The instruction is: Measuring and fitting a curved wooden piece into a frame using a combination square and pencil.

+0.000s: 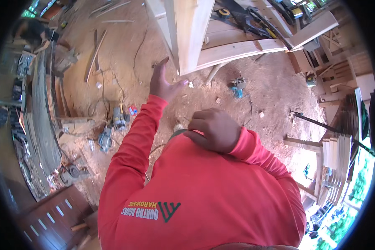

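Note:
My left hand (164, 85) reaches forward, thumb and fingers spread apart, beside the near end of a pale wooden board assembly (188, 41). Whether it touches the wood is hard to tell; it does not grip it. Close to my chest is my right hand (214, 129), its fingers curled in. A thin yellowish tip shows at the edge of those fingers, but what they hold is mostly hidden. From the board's near end, a pale plank edge (237, 53) of the workbench runs off to the right.
A blue power tool (237, 89) with a cord lies on the dusty floor. More corded tools (120, 118) sit at left, near a blue one (105, 139). Hand tools (246, 18) lie on the bench. Stacked boards (337, 162) stand right; another person (31, 33) is far left.

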Action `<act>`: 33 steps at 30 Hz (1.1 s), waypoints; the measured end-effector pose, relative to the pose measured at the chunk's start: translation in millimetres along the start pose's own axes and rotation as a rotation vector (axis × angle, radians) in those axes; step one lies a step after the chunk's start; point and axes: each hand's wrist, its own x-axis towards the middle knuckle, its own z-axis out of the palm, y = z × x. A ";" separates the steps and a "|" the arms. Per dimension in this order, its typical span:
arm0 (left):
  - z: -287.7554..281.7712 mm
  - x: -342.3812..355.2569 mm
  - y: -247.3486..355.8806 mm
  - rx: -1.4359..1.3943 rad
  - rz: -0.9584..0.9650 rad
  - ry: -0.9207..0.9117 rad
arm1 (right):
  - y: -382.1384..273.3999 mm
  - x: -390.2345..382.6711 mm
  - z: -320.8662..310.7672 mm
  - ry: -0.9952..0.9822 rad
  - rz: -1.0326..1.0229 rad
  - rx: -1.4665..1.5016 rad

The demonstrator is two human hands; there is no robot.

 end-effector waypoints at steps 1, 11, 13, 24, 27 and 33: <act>10.9 13.5 1.6 0.001 0.119 0.060 | 4.8 -5.6 -4.0 0.027 0.062 -0.019; 12.2 49.1 -11.6 0.008 0.238 0.052 | 11.2 -29.2 10.0 0.295 0.440 0.034; 12.6 48.0 -10.7 0.017 0.270 0.075 | 11.0 -21.2 9.5 0.275 0.445 0.024; 22.6 44.1 -27.1 0.028 0.285 0.082 | 13.9 17.6 22.4 0.111 0.305 -0.034; 26.0 44.4 -24.8 -0.023 0.241 0.042 | 11.0 16.0 22.6 0.119 0.305 -0.010; 27.7 39.5 -30.3 0.012 0.252 0.103 | 14.3 7.7 34.2 0.195 0.404 0.022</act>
